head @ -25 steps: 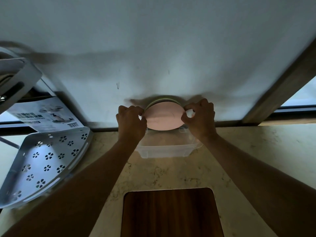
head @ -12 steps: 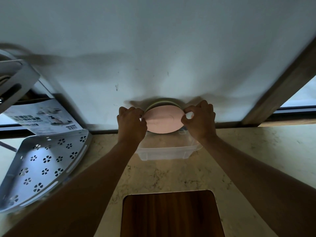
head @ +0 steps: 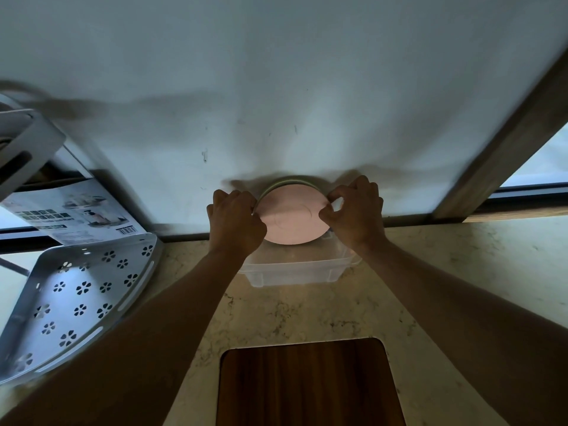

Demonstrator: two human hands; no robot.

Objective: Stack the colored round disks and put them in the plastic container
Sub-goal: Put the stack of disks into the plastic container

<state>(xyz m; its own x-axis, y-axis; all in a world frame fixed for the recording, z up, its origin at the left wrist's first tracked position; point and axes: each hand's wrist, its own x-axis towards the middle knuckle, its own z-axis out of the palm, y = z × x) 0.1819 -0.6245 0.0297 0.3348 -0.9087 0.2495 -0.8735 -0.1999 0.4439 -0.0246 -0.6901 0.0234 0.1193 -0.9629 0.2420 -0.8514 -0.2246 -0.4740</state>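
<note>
A stack of round disks (head: 290, 215) stands on edge, its pink face turned toward me and green and pale rims showing behind it. My left hand (head: 235, 224) grips the stack's left rim and my right hand (head: 356, 207) pinches its right rim. The stack's lower edge sits inside the back of a clear plastic container (head: 295, 272), which rests on the marble counter against the white wall. How many disks are in the stack is hidden.
A grey metal corner shelf (head: 70, 302) with flower cut-outs leans at the left, with a printed box (head: 70, 212) behind it. A dark wooden board (head: 307, 385) lies on the counter near me. A wooden frame (head: 504, 155) rises at the right.
The disk stack and both hands have sunk slightly toward the container; otherwise the grip is the same.
</note>
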